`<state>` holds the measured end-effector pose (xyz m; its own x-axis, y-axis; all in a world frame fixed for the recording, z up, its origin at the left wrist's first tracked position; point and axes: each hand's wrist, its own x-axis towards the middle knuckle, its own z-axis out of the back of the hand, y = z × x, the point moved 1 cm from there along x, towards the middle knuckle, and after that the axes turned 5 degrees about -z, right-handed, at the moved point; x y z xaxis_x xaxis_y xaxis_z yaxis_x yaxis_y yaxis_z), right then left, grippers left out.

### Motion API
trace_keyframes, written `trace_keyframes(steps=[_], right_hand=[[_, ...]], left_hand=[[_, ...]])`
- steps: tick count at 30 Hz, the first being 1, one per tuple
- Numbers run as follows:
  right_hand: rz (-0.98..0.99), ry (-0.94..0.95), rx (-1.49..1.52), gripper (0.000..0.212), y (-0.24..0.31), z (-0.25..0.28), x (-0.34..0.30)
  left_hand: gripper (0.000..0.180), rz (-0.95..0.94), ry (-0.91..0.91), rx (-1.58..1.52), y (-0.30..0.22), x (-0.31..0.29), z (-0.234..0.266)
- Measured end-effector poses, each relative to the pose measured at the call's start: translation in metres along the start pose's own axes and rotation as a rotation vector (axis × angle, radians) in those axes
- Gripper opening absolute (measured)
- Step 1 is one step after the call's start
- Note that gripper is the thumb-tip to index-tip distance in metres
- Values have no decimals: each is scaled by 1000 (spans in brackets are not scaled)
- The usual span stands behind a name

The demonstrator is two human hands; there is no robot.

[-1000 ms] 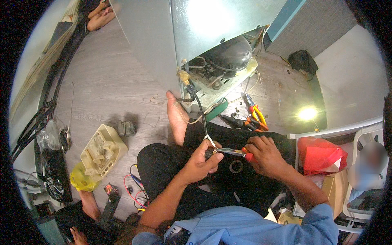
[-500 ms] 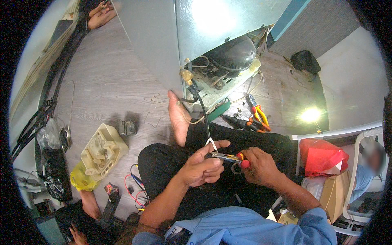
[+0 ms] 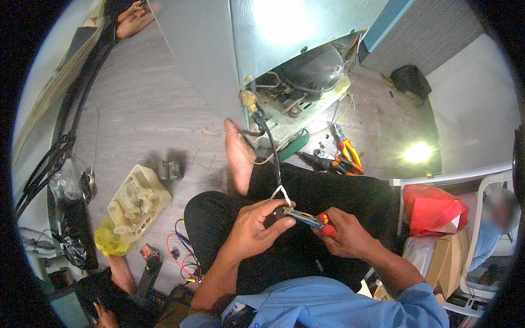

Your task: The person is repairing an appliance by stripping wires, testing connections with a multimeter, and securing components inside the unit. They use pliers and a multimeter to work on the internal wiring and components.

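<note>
Right fingers [image 3: 343,223] around pliers [image 3: 310,219], now steeper

On the near side of the black compressor [image 3: 313,74], the left hand [image 3: 251,232] holds a small dark part [image 3: 270,217] at the tips of red-handled pliers [image 3: 309,218] gripped by the right hand [image 3: 350,232]; a cream tray [image 3: 149,221] lies well left of the compressor.

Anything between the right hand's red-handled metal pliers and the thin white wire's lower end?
Nothing visible. The pliers in the right hand appear to meet the white wire; the left hand sits alongside.
</note>
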<state>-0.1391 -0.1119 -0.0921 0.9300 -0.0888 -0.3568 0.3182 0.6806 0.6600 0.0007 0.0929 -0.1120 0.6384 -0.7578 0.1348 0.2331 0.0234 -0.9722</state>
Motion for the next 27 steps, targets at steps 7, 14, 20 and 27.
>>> trace_keyframes(steps=[7, 14, 20, 27], right_hand=[[-122, 77, 236, 23, -1, -12, -4], [-146, 73, 197, 24, -4, -15, -2], [20, 99, 66, 35, -2, 2, 3], [257, -129, -194, 49, -11, 7, 17]], left_hand=[[29, 79, 130, -236, 15, 0, 0], [29, 35, -182, -63, 16, -9, -17], [30, -32, -78, 5, 1, -6, -14], [39, 267, 146, -599, 7, -8, -6]])
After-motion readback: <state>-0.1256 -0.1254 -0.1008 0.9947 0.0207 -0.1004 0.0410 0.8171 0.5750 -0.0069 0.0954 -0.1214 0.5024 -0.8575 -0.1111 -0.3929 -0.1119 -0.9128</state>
